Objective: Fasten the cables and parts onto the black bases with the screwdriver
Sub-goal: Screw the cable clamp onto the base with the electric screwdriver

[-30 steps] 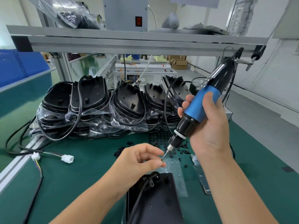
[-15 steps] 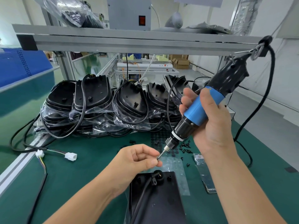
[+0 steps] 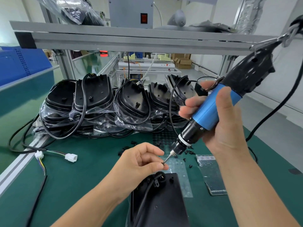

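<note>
Looking down from my head, my right hand (image 3: 227, 122) is wrapped around the blue barrel of the screwdriver (image 3: 211, 110), which slants down to the left with its thin bit meeting a small black screw (image 3: 162, 163) that my left hand (image 3: 141, 163) pinches between thumb and forefinger. Both sit just above the near black base (image 3: 164, 202), which lies flat on the green table (image 3: 78, 177); its lower edge is cut off by the frame. A black cable (image 3: 146, 194) runs along that base and loops at its top end beside a small clamp piece, though I cannot make out how that piece is seated. No brand shows on the screwdriver; its black upper body is blurred and hangs from a metal hook (image 3: 285, 37) at the right. Just right of the base lies a strip-like bag (image 3: 211, 174) with printed writing at both ends, too small and smeared to read. Loose black screws (image 3: 188, 152) are scattered near the bit. Behind, a stack of black bases (image 3: 98, 102) wrapped in clear plastic and wound with cables fills the back of the table; how many there are I cannot tell. At the left, two white connectors (image 3: 71, 157) lie on coloured wires. On the shelf (image 3: 131, 38) above, a grey box (image 3: 131, 12) carries a red switch with no legible marking.
</note>
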A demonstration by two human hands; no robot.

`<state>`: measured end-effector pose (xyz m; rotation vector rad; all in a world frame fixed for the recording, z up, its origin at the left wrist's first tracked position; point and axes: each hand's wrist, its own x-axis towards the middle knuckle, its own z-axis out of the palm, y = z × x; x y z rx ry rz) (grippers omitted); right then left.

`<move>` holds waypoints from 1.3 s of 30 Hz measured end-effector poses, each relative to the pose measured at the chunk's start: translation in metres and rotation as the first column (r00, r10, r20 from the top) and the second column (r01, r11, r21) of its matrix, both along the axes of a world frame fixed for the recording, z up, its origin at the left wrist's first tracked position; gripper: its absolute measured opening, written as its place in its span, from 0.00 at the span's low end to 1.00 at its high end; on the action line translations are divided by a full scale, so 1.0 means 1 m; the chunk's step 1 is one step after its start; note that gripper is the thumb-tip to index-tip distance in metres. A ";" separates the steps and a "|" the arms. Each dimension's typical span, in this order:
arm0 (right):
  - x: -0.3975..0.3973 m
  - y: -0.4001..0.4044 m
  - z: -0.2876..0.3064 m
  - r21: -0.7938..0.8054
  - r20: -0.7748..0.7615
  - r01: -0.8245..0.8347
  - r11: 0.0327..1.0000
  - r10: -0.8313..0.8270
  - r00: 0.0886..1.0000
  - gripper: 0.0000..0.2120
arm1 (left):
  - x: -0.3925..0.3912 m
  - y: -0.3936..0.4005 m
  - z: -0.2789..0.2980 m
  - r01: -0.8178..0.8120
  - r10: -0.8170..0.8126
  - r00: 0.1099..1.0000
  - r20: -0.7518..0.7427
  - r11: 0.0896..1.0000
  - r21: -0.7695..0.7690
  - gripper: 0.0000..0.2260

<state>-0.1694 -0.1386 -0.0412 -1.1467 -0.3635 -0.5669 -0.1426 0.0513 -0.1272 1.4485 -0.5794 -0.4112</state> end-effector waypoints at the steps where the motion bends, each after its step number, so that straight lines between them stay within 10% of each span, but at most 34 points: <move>1: 0.001 0.002 0.000 0.024 0.005 0.010 1.000 -0.011 1.000 0.33 | -0.001 -0.001 0.000 0.009 -0.009 1.000 0.004 1.000 -0.001 0.09; 10: -0.002 0.011 -0.001 0.226 0.052 0.154 0.962 -0.170 0.984 0.10 | 0.003 0.003 0.005 0.062 -0.066 0.996 0.059 0.996 0.066 0.16; 39: -0.008 0.008 -0.004 0.252 0.126 0.104 0.962 -0.139 0.982 0.24 | 0.005 0.017 0.020 -0.026 -0.015 0.996 0.093 0.904 0.427 0.20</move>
